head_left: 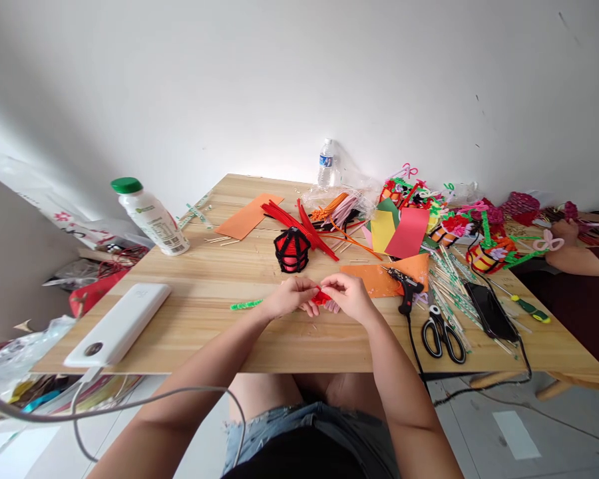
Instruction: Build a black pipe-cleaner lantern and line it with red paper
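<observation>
Over the middle of the wooden table, my left hand (292,297) and my right hand (350,297) meet, fingertips pinched on a small red fuzzy piece (321,297) that looks like pipe cleaner. Pale pink strands (332,306) show just below my right fingers; whether they are held I cannot tell. A green pipe cleaner (246,305) lies left of my left hand. Just beyond both hands stands a small red lantern-like shape with black fuzzy ribs (292,251). Red pipe cleaners (307,226) are bundled behind it.
Right of my hands lie a glue gun (408,286), scissors (443,336), a phone (490,311) and a screwdriver (532,309). Colourful pipe-cleaner baskets (489,256) stand farther right. A white power bank (120,326) and a bottle (152,216) are left. Another person's arm (574,256) shows far right.
</observation>
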A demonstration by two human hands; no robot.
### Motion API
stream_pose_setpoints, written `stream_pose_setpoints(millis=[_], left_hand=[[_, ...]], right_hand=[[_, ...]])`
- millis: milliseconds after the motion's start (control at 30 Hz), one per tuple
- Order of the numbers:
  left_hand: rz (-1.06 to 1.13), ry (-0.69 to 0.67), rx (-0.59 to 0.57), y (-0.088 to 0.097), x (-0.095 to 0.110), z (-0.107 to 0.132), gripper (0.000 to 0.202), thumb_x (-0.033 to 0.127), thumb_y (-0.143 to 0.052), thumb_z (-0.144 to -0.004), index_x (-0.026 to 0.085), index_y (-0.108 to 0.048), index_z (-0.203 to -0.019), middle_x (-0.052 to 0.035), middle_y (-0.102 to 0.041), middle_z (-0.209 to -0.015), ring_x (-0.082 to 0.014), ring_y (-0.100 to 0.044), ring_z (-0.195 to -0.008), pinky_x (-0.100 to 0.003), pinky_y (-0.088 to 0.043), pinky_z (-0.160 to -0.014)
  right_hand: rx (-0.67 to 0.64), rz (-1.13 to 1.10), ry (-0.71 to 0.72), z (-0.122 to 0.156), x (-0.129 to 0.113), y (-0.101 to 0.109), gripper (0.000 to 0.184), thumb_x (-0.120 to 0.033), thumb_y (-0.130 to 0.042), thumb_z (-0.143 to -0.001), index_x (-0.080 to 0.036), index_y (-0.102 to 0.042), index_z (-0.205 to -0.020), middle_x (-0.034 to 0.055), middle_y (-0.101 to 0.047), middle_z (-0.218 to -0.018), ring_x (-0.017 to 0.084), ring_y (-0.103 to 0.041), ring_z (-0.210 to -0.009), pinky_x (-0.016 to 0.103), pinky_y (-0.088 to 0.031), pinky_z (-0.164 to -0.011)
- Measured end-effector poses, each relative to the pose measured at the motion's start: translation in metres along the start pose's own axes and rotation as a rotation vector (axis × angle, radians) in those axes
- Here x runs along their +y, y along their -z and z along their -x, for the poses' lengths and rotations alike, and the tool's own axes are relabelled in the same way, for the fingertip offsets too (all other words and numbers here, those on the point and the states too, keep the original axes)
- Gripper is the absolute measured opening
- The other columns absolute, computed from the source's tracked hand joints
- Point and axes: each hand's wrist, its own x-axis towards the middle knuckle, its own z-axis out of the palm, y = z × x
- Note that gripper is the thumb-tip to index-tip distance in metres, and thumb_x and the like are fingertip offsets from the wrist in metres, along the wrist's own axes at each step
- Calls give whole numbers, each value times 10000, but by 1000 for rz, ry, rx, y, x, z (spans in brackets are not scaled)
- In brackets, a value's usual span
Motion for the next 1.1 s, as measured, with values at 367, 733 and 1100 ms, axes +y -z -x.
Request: stream_pose_setpoints(millis=[367, 733, 1100], left_hand=[[-128, -59, 69, -3, -1, 2, 365, 497, -678, -761, 136, -652, -808, -34, -676, -584, -149, -661, -529, -260, -549, -541], [-114, -43, 11, -3, 1, 2, 436, 551, -686, -738, 119, -635, -766, -67, -683, -591, -153, -659, -522, -261, -542, -538], [-265, -67, -49, -2, -2, 3, 334, 457, -662, -781, 126, -684, -823, -33, -678, -659, -123, -634, -557, -236, -531, -569]], right_hand=[[-14, -64, -74, 1, -3, 4, 90, -270, -634, -795, -196, -676, -822, 4, -669, -650, 129, -598, -424, 233, -494, -367], [-88, 0, 19, 3, -5, 5, 98, -245, -591, -821, -189, -665, -788, 22, -663, -803, 93, -598, -448, 208, -500, -389], [-88, 41, 133, 2, 1, 3, 143, -287, -616, -837, -185, -690, -768, 27, -670, -763, 79, -555, -438, 198, -484, -398]])
